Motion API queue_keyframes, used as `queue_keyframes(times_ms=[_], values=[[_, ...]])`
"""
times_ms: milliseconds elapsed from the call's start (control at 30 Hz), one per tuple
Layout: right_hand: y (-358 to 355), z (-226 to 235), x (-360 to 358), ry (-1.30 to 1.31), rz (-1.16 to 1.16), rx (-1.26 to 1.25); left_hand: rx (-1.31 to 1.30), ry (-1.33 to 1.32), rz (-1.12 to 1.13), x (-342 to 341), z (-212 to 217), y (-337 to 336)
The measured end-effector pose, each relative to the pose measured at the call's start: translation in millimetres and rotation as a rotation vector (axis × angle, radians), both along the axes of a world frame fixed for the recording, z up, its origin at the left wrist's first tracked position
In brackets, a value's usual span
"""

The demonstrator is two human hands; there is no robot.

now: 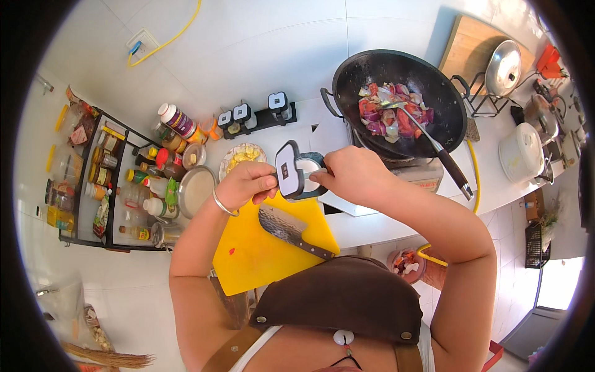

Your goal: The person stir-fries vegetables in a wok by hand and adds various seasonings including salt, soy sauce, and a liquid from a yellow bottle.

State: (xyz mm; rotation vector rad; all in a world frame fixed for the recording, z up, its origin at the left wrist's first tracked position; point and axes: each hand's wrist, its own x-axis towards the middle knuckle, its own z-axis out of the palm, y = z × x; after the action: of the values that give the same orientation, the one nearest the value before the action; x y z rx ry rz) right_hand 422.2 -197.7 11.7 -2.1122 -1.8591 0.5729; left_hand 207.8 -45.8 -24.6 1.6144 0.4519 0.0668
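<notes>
Seasoning jar (pixel 301 175) sits at the centre of the frame, held up between both hands above the worktop. Largest about it is the black wok (pixel 447 111) at upper right, with red and purple vegetable pieces (pixel 396 111) and a turner (pixel 451 166) leaning out past its rim. That long handle points toward the right forearm; a sideways swing of the elbow could catch it and flick food out. Left of centre lies the yellow cutting board (pixel 248 266), bearing a cleaver (pixel 286 230) whose handle reaches the board's edge near the brown apron (pixel 328 294); leaning in might nudge it. The right hand (pixel 359 175) is closed at the jar's right side, thumb on a pale handle (pixel 317 176), perhaps a spoon's. The left hand (pixel 245 186) pinches the raised lid (pixel 287 170) by its edge. With so slight a pinch, tilting could spill the white contents (pixel 310 165).
</notes>
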Motion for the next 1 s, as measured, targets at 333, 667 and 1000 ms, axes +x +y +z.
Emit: queue_keyframes(times_ms=[333,667,1000], values=[[-22.8,-7.3,17.8,-0.055,0.048,0.311,0.045,0.175,-0.047,26.2,30.1,-16.0],[-27.5,-10.2,31.9,0.068,-0.101,0.350,0.064,0.189,-0.048,55.0,41.6,-22.7],[-18.1,-6.0,39.9,0.332,-0.088,0.437,0.147,0.232,-0.060,73.2,57.4,-23.0]])
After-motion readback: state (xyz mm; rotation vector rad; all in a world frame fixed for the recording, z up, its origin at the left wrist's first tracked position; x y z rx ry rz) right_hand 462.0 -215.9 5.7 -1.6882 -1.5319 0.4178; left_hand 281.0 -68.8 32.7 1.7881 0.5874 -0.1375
